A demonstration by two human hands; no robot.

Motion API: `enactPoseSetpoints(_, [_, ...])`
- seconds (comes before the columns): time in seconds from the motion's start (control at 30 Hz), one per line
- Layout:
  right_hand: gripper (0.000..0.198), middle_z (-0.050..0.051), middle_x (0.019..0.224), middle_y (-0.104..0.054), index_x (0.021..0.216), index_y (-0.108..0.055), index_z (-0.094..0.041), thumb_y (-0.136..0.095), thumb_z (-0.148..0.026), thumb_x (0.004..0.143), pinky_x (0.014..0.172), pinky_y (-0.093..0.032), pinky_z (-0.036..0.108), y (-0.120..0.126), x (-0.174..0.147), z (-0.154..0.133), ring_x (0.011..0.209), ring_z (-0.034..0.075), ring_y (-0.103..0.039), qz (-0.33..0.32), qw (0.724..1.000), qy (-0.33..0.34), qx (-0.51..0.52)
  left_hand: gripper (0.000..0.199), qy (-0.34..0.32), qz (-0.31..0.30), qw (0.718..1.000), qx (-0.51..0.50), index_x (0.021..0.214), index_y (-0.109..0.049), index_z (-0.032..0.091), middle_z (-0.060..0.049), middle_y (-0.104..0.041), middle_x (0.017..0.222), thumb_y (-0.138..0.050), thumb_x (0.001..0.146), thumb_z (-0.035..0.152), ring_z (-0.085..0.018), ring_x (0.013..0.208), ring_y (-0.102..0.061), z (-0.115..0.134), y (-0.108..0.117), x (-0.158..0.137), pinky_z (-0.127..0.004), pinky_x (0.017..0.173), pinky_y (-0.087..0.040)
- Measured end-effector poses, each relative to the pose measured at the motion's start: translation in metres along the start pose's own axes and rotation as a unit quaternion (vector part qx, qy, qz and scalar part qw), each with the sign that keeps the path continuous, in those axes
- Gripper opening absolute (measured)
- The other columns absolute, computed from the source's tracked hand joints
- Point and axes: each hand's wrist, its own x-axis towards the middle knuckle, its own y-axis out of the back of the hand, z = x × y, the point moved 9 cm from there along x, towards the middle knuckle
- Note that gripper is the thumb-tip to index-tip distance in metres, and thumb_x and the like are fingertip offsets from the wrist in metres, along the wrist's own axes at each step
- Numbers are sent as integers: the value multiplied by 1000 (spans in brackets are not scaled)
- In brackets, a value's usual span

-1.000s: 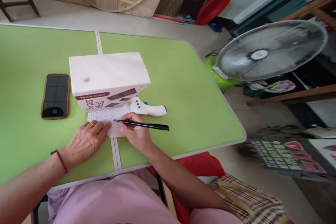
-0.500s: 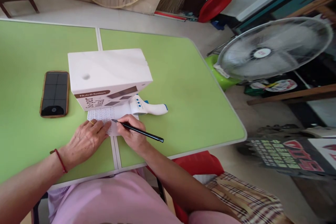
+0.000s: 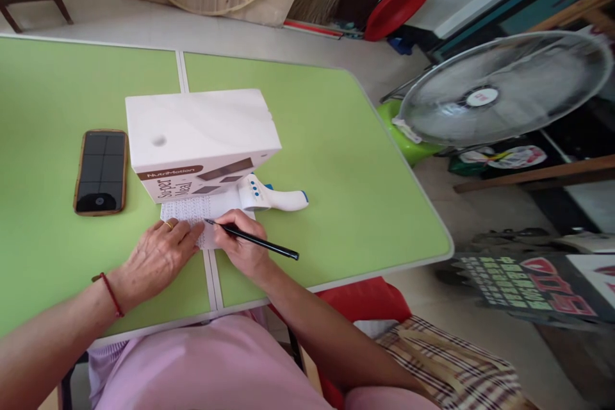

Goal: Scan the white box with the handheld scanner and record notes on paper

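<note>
My right hand (image 3: 243,245) grips a black pen (image 3: 262,243), its tip on a sheet of paper (image 3: 185,210) covered in handwriting at the left. My left hand (image 3: 166,253), with a ring and a red wrist cord, lies flat with its fingers over the sheet's lower left part. Behind the paper stands a white NutriMotion box (image 3: 202,128), which hides the sheet's far edge. A white handheld device with blue buttons (image 3: 273,197), shaped like an infrared thermometer, rests on the paper's right side and on the table.
On the green table (image 3: 346,205), a phone (image 3: 100,172) in a brown case lies left of the box. Past the right edge stands a fan (image 3: 483,97). A red seat (image 3: 369,298) and a plaid cloth (image 3: 446,362) are beside me at the right.
The pen's back end has tipped very slightly. Both hands stay in place on the paper, and the whole view has shifted a touch.
</note>
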Motion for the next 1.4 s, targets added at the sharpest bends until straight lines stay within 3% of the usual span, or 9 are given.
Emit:
enactPoseSetpoints(0.73, [11,-6,59,-55,73,-52,-22,-55,-14,80,49,-43,19,5,2,-5,49,8,-50,32,999,39,-20,26,-3,4,1000,-5,121,-54,9,-6,-64,85,-53,97,18,-23,72,-62,1,1,1,-35,62,-49])
enactPoseSetpoints(1.4, [13,-7,58,-53,73,-51,-23,-54,-12,79,49,-41,21,6,3,-3,48,9,-48,32,999,22,-21,25,-4,7,1000,1,120,-55,9,-4,-64,84,-53,97,18,-23,69,-62,1,2,1,-36,60,-51])
